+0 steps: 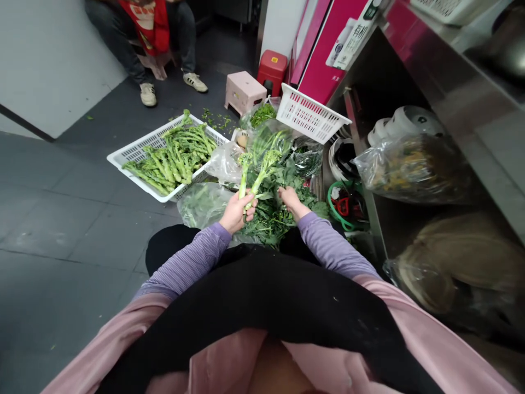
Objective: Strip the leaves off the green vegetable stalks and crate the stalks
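Note:
My left hand is closed round the lower ends of two pale green stalks with small budded heads, which point up and away from me. To its right, my right hand has its fingers curled together over the leafy greens piled between my knees; what it holds, if anything, is too small to make out. Similar stalks lie heaped in a white slotted basket at the left. A clear plastic bag of greens rests beside my left hand.
A tilted white basket stands beyond the greens, near a pink stool and a red stool. A green basket sits by the metal shelf at right. A seated person's shoes show at the far left.

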`<state>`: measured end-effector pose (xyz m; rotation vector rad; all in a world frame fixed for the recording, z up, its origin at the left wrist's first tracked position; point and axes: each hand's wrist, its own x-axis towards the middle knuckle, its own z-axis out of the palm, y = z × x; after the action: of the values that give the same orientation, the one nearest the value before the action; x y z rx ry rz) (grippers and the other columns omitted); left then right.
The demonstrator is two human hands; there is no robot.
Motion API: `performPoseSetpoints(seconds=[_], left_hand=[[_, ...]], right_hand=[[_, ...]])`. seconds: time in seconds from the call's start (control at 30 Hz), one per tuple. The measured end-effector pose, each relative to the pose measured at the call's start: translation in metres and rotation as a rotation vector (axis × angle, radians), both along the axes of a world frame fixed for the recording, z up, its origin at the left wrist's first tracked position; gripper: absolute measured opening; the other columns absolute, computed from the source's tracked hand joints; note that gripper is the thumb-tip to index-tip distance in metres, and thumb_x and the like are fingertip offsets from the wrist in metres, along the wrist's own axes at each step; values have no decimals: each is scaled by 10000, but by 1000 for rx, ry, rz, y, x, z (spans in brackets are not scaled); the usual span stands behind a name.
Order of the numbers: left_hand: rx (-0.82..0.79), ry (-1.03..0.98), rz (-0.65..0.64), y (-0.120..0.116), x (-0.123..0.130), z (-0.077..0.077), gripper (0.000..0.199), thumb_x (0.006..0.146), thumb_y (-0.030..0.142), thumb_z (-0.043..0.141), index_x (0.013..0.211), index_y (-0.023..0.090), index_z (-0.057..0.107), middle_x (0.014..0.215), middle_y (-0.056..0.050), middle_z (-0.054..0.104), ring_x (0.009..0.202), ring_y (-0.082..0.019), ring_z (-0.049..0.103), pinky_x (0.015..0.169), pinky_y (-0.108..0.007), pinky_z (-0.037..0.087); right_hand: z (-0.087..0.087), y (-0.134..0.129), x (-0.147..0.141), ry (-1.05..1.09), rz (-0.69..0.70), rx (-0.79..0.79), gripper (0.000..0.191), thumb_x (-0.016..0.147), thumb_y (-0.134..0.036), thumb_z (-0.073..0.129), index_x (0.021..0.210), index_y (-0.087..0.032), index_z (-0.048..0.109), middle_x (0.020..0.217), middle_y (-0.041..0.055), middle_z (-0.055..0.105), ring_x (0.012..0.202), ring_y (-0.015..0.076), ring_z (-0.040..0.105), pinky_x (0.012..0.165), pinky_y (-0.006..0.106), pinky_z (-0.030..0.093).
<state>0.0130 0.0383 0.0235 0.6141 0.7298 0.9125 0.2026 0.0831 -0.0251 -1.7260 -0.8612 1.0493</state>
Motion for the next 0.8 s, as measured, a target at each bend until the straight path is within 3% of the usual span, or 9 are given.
performPoseSetpoints(seconds=[0.1, 0.2, 0.27, 0.33, 0.43, 0.57, 0.7, 0.8], left_hand=[[-12, -29, -9, 1, -1, -1, 410, 656, 368, 721, 886, 186, 435, 603, 55, 503, 368, -29, 373, 328, -139, 239], [-6, -31, -14, 1, -1, -1, 380, 675, 363, 708, 875, 179, 442, 603, 49, 507, 370, -36, 389, 324, -146, 251], [-5, -17, -11, 0, 1, -2, 379, 676, 360, 710, 864, 182, 434, 600, 50, 509, 367, -37, 394, 320, -144, 248], [4, 13, -1, -1, 4, -4, 386, 670, 367, 714, 855, 183, 430, 586, 53, 506, 360, -40, 395, 316, -143, 242], [31, 83, 22, -2, 9, -8, 378, 692, 400, 690, 878, 178, 448, 562, 58, 499, 349, -45, 398, 318, -147, 243], [114, 322, 156, 4, 12, -14, 298, 734, 358, 659, 891, 172, 487, 539, 64, 498, 344, -39, 386, 331, -156, 248], [213, 451, 320, 13, 6, -18, 248, 717, 276, 671, 864, 174, 499, 552, 65, 503, 362, -36, 386, 336, -161, 267], [190, 349, 218, 9, 2, -16, 309, 730, 349, 655, 913, 186, 468, 548, 67, 507, 336, -48, 366, 304, -168, 241]], right_hand=[[0, 15, 34, -182, -62, -116, 271, 634, -198, 705, 565, -194, 443, 696, 72, 607, 855, 192, 595, 780, 301, 453], [2, 8, 36, -307, -76, -130, 284, 539, -137, 763, 624, -167, 494, 891, 133, 626, 1002, 208, 554, 866, 310, 416], [7, -6, 20, -329, 68, -22, 223, 613, -214, 740, 722, -162, 553, 944, 104, 626, 963, 177, 557, 840, 287, 426], [15, -22, -2, -265, 330, 116, 167, 758, -340, 622, 830, -192, 593, 878, 40, 634, 821, 140, 570, 756, 261, 447], [26, -40, -36, -236, 545, 256, 187, 842, -381, 512, 776, -226, 593, 686, -26, 589, 643, 117, 517, 671, 230, 424], [27, -54, -53, -352, 522, 292, 311, 860, -342, 504, 576, -217, 525, 571, -26, 511, 575, 119, 454, 659, 232, 381], [16, -53, -38, -439, 515, 147, 308, 713, -331, 705, 506, -213, 509, 550, -15, 476, 629, 144, 481, 705, 264, 395], [19, -38, -21, -367, 353, 125, 186, 680, -319, 731, 624, -210, 590, 693, 0, 568, 745, 146, 541, 763, 275, 419]])
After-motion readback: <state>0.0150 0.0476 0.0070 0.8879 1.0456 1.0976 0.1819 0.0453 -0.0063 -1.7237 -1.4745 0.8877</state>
